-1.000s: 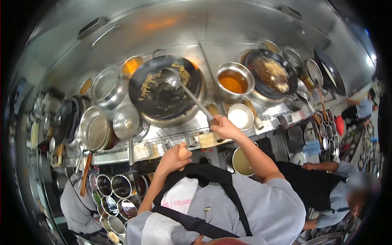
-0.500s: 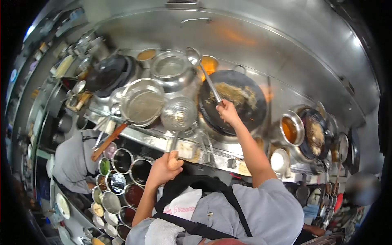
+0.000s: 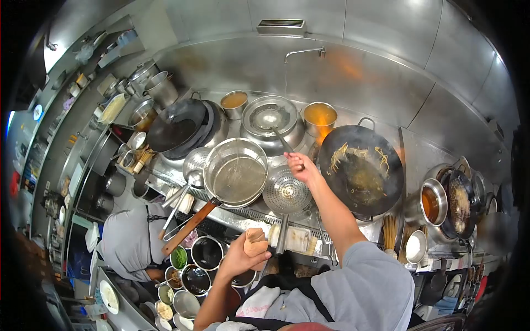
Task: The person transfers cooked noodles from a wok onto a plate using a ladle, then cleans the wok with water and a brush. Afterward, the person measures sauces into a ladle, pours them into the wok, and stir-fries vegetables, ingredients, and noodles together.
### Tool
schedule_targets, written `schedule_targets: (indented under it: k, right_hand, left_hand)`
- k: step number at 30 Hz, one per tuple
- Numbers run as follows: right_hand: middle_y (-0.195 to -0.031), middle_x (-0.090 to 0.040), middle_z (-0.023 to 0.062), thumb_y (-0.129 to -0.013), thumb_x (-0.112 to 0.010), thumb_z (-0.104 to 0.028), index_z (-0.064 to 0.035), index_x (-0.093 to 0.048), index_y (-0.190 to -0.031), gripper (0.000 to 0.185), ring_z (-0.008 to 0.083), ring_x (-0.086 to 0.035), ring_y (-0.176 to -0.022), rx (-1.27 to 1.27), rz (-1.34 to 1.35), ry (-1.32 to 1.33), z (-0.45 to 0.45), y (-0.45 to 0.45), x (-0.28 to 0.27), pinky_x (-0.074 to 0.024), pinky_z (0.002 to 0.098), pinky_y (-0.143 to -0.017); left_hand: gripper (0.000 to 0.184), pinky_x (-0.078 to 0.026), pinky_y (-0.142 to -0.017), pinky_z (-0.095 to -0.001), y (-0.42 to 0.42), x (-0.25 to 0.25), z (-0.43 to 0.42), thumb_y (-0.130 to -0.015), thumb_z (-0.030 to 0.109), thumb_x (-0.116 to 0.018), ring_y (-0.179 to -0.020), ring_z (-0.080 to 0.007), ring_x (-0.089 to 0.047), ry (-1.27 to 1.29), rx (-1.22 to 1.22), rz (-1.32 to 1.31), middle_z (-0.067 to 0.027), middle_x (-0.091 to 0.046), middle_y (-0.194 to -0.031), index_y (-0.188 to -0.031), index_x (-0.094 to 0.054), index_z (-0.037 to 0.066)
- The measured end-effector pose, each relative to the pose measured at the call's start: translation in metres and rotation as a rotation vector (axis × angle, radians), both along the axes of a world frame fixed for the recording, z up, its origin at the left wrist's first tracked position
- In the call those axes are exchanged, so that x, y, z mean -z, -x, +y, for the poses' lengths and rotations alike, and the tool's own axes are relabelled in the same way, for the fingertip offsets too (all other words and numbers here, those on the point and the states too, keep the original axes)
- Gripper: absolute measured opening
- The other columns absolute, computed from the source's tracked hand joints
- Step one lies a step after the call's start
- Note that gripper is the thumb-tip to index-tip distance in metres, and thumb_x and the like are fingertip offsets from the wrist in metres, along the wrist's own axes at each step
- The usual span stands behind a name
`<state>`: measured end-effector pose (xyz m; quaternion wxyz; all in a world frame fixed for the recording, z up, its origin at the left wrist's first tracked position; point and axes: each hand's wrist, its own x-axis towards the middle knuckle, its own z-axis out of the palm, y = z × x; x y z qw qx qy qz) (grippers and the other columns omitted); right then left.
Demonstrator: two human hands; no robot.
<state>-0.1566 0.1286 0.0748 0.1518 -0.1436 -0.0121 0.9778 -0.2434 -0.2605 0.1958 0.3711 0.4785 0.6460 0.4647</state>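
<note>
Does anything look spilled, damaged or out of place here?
Nothing looks clearly spilled or damaged. One mild oddity: in the wok beside the right hand, pale food strips cling high on the far wall, above the yellowish liquid. That may simply be from cooking.

Cool, fairly even light fills the kitchen before you, with an orange glow on the steel wall (image 3: 397,96) and across the front of a pot (image 3: 320,114). A white highlight glints off your ladle (image 3: 282,139). Your right hand (image 3: 301,167) reads clearly; far-left shelves (image 3: 41,149) soften, a patch at right blurs, and the wide lens bows straight lines toward black corners.
</note>
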Motion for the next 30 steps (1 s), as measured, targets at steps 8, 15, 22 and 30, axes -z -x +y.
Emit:
schedule_targets:
  k: [8, 15, 22, 30]
  right_hand:
    - [-0.063, -0.042, -0.0069, -0.095, -0.051, -0.011, -0.0040, -0.054, -0.116, 0.022, 0.0007, -0.038, -0.043, 0.069, 0.027, -0.112, -0.068, -0.118, -0.087, -0.0306, 0.0175, -0.035]
    - [-0.067, -0.042, -0.0071, -0.097, -0.047, -0.012, -0.0064, -0.052, -0.119, 0.024, 0.0001, -0.039, -0.048, 0.141, 0.035, -0.086, -0.148, -0.257, -0.141, -0.0327, 0.0183, -0.039]
    - [-0.068, -0.039, -0.0067, -0.096, -0.051, -0.013, -0.0080, -0.053, -0.109, 0.014, 0.0004, -0.037, -0.053, 0.238, -0.121, 0.012, -0.209, -0.342, -0.097, -0.0281, 0.0180, -0.041]
    - [-0.074, -0.067, 0.0136, -0.095, -0.049, -0.051, -0.0113, -0.065, -0.114, 0.047, 0.0274, -0.067, -0.068, 0.219, -1.593, -1.394, -0.234, -0.433, -0.015, -0.0535, 0.0393, -0.070]
  left_hand:
    - [0.045, -0.051, -0.077, -0.0282, -0.032, 0.083, -0.011, -0.076, 0.021, -0.083, -0.088, -0.0135, -0.062, 0.284, 0.026, -0.633, -0.0046, -0.064, -0.097, -0.108, -0.060, -0.001]
    - [0.050, -0.056, -0.078, -0.0372, -0.085, 0.072, 0.040, -0.090, 0.024, -0.065, -0.094, -0.0244, -0.064, 0.267, 0.160, -1.019, -0.0148, -0.062, -0.108, -0.129, -0.046, -0.001]
    - [0.051, -0.051, -0.088, -0.0468, -0.173, 0.056, 0.120, -0.092, 0.050, -0.054, -0.100, -0.0305, -0.062, 0.445, 0.371, -1.446, -0.0180, -0.062, -0.109, -0.118, -0.056, 0.006]
    - [0.068, -0.041, -0.097, -0.0541, -0.254, 0.011, 0.143, -0.087, 0.070, -0.044, -0.113, -0.0409, -0.053, 0.354, 0.450, -1.554, -0.0297, -0.043, -0.138, -0.105, -0.066, 0.008]
